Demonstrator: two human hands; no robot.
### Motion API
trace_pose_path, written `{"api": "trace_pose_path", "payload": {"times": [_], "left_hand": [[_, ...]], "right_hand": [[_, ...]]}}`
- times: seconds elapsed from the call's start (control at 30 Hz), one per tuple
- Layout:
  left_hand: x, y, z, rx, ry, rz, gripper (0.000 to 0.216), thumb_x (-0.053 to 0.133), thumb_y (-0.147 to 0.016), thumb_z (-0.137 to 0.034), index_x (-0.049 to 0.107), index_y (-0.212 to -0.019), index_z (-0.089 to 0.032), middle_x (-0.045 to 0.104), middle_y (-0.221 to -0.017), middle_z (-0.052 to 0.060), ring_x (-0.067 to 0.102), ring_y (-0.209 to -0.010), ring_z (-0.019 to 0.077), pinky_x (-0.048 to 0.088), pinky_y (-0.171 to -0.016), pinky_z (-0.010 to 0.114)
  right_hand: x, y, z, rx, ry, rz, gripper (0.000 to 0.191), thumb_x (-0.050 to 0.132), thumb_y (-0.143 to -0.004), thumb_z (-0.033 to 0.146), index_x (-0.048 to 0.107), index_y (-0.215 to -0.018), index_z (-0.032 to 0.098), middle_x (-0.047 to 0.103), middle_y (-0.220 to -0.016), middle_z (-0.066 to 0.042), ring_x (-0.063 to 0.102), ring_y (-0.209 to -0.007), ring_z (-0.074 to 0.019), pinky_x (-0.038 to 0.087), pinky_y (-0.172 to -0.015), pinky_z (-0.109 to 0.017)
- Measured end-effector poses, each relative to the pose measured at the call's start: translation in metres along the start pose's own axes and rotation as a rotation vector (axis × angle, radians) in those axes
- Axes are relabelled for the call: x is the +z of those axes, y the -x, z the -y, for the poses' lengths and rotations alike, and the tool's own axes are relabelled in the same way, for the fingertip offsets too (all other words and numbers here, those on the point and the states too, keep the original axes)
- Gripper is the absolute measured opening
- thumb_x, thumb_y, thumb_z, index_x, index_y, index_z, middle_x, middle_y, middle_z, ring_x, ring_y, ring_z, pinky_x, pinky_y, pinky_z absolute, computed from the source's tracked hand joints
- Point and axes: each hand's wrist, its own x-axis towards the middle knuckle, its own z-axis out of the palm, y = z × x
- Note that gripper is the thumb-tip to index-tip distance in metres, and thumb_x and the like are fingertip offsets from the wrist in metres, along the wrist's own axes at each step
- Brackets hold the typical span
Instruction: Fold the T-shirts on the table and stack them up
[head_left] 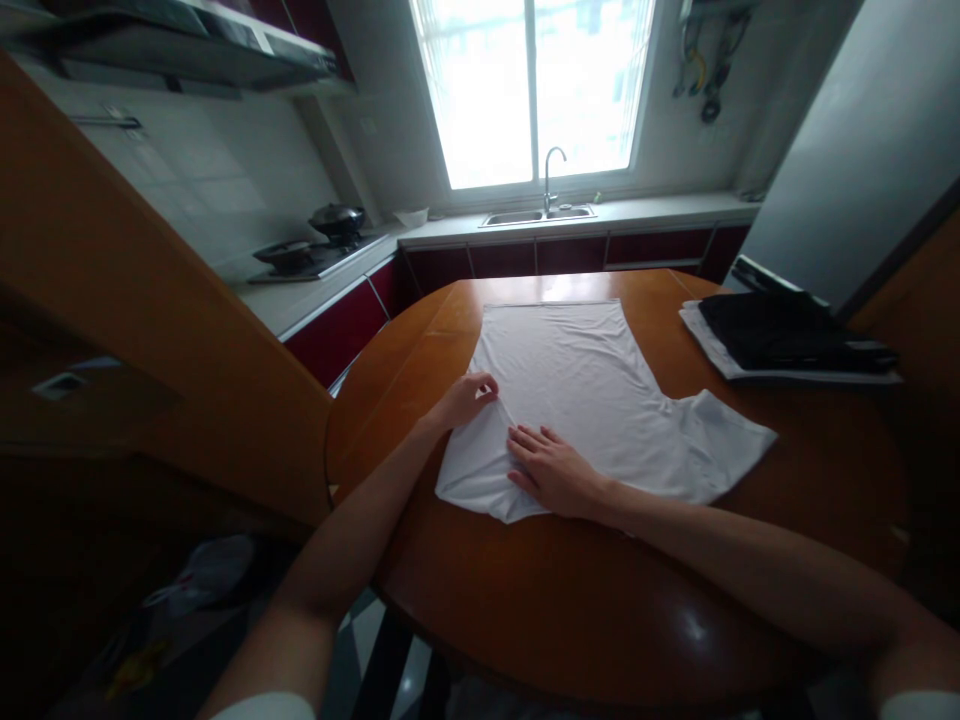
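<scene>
A white T-shirt (570, 370) lies spread on the round wooden table, its hem toward the window and its collar end toward me. One sleeve sticks out to the right; the left side has a crease running near my hands. At that left edge my left hand (469, 398) pinches the fabric between thumb and fingers. My right hand (555, 470) rests flat on the shirt near the left sleeve, fingers stretched out and pointing left. Some wrinkles run across the shirt's right side.
On the right of the wooden table (600, 590) sits a stack of folded black clothes (787, 330) over white ones. Behind are a counter with a sink (517, 217) and faucet, and a stove with a wok (337, 220). A wooden door frame (187, 280) stands at the left.
</scene>
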Motion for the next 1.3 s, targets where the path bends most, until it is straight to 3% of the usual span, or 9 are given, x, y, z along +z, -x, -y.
{"api": "trace_pose_path", "payload": {"times": [0.17,0.3,0.4,0.63,0.77,0.87,1.1,1.3], "left_hand": [[0.000,-0.001,0.003,-0.044,0.061,-0.003,0.015,0.064,-0.085,-0.031,0.070,-0.091,-0.019,0.072,-0.084,0.002,0.064,-0.077,0.0172,0.050,-0.076,0.030],[0.002,-0.003,0.005,-0.017,0.023,-0.060,0.022,0.070,-0.079,-0.030,0.073,-0.098,-0.019,0.068,-0.094,0.004,0.061,-0.078,0.0169,0.051,-0.076,0.030],[0.002,-0.003,0.004,-0.002,-0.012,-0.100,0.020,0.071,-0.079,-0.029,0.074,-0.096,-0.019,0.065,-0.089,0.004,0.057,-0.073,0.0155,0.050,-0.073,0.029],[0.008,0.000,-0.002,-0.006,0.049,0.015,0.017,0.060,-0.085,-0.028,0.073,-0.090,-0.018,0.067,-0.080,0.001,0.058,-0.067,0.0131,0.047,-0.066,0.024],[0.007,0.000,-0.003,-0.054,0.049,-0.009,0.023,0.060,-0.084,-0.026,0.074,-0.101,-0.018,0.070,-0.080,0.001,0.062,-0.068,0.0141,0.050,-0.070,0.025],[0.003,-0.001,-0.002,-0.073,0.061,-0.013,0.024,0.056,-0.084,-0.022,0.075,-0.099,-0.017,0.074,-0.082,0.003,0.066,-0.071,0.0159,0.051,-0.072,0.027],[-0.004,-0.003,0.001,-0.130,0.252,-0.133,0.030,0.047,-0.082,-0.016,0.073,-0.096,-0.013,0.074,-0.084,0.007,0.066,-0.067,0.0133,0.052,-0.064,0.023],[0.002,-0.002,0.003,-0.253,0.289,-0.051,0.027,0.049,-0.076,-0.017,0.074,-0.088,-0.013,0.072,-0.075,0.005,0.063,-0.062,0.0129,0.048,-0.057,0.021]], "right_hand": [[0.000,0.000,0.002,-0.007,0.003,-0.045,0.046,0.044,-0.104,0.036,0.054,-0.141,0.011,0.043,-0.157,-0.019,0.036,-0.148,-0.0307,0.033,-0.118,-0.052],[-0.001,0.000,0.002,-0.030,0.000,-0.043,0.041,0.044,-0.104,0.035,0.058,-0.135,0.012,0.050,-0.151,-0.018,0.041,-0.144,-0.0303,0.034,-0.117,-0.051],[-0.002,0.000,0.002,-0.036,-0.007,-0.068,0.040,0.044,-0.104,0.034,0.059,-0.133,0.012,0.052,-0.150,-0.017,0.042,-0.144,-0.0292,0.034,-0.118,-0.049],[-0.001,-0.001,0.002,-0.054,-0.020,-0.063,0.034,0.044,-0.104,0.033,0.064,-0.124,0.013,0.059,-0.141,-0.015,0.047,-0.139,-0.0282,0.038,-0.115,-0.047],[-0.001,-0.001,0.002,-0.052,-0.015,-0.066,0.033,0.044,-0.104,0.033,0.065,-0.121,0.013,0.061,-0.139,-0.015,0.049,-0.137,-0.0279,0.039,-0.114,-0.045],[-0.003,-0.001,0.003,-0.049,-0.011,-0.059,0.032,0.045,-0.104,0.033,0.065,-0.120,0.014,0.062,-0.139,-0.015,0.050,-0.137,-0.0273,0.039,-0.113,-0.044],[0.001,-0.001,0.000,-0.059,-0.002,-0.075,0.031,0.047,-0.103,0.032,0.065,-0.120,0.013,0.062,-0.138,-0.015,0.051,-0.136,-0.0279,0.040,-0.113,-0.044],[0.004,-0.001,0.000,-0.061,-0.008,-0.079,0.031,0.048,-0.103,0.030,0.065,-0.122,0.013,0.061,-0.139,-0.015,0.050,-0.137,-0.0275,0.039,-0.114,-0.044]]}}
